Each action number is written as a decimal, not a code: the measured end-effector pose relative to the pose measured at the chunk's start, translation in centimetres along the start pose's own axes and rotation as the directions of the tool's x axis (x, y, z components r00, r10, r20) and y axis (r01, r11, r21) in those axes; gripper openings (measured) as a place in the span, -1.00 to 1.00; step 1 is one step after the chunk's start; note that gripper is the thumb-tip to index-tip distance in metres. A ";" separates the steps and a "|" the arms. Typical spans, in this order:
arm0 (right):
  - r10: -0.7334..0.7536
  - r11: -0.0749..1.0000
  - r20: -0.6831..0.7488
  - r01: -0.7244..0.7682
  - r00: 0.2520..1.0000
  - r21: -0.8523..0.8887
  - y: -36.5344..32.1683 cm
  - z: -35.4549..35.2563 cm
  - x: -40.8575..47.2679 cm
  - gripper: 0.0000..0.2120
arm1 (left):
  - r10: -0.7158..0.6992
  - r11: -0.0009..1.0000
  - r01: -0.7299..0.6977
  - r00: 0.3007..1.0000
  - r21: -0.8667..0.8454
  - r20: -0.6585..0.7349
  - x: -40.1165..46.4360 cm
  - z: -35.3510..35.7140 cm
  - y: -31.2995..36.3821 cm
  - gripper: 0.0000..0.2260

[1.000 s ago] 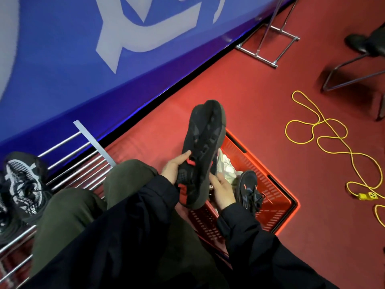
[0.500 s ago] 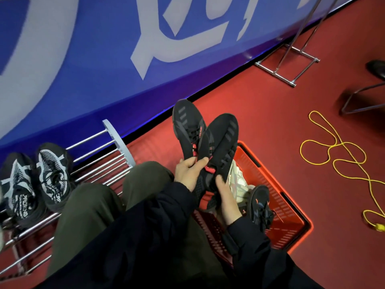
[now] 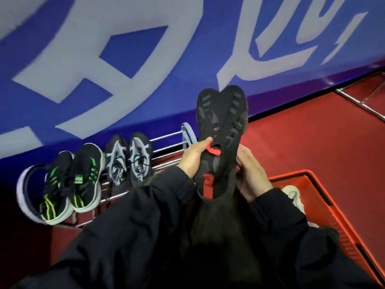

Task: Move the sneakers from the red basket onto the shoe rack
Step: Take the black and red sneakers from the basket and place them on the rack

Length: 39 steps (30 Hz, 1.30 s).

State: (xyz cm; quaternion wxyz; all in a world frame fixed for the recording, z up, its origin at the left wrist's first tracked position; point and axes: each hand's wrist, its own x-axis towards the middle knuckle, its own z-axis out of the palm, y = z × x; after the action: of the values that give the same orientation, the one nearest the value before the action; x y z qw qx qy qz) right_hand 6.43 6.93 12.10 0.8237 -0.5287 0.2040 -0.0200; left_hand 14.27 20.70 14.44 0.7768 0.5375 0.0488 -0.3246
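Both my hands hold a pair of black sneakers with red accents (image 3: 220,138), pressed side by side with toes pointing up, in the air between the rack and the basket. My left hand (image 3: 192,157) grips their left side near the red tab; my right hand (image 3: 251,174) grips the right side. The red basket (image 3: 325,197) sits at the lower right, and a white sneaker (image 3: 293,195) shows inside it. The metal shoe rack (image 3: 166,149) stands at the left against the wall, carrying a black-and-green pair (image 3: 70,182) and a black-and-white pair (image 3: 128,161).
A blue wall banner with white lettering (image 3: 145,59) runs behind the rack. Red carpet (image 3: 312,132) covers the floor. A metal stand base (image 3: 362,101) lies at the far right. My dark sleeves and lap fill the bottom of the view.
The view has swung left, bringing the rack and its two pairs into sight. The black-and-red pair has been carried left and upward, now closed together, away from the basket.
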 end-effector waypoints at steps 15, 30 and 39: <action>0.100 0.883 -0.126 -0.146 0.987 -0.446 13.5 11.3 12.7 -0.44 | 0.196 0.978 -0.208 0.873 0.022 -0.446 -1.2 -18.6 1.7 -0.62; 0.131 0.616 0.049 -0.042 0.990 -0.786 17.8 11.2 16.2 -0.46 | 0.152 0.960 -0.010 0.857 0.279 -0.493 1.2 -19.9 3.1 -0.49; 0.198 0.934 0.128 -0.148 0.972 -0.325 8.7 13.2 10.5 -0.77 | 0.058 0.967 0.082 0.854 0.243 -0.518 9.5 -22.6 -3.9 -0.32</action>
State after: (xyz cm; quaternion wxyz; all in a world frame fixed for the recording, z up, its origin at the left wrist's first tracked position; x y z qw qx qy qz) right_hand 19.13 19.51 5.91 0.7415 -0.6325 0.1841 0.1277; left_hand 25.71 35.19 -2.22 0.6564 0.7005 0.2182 -0.1755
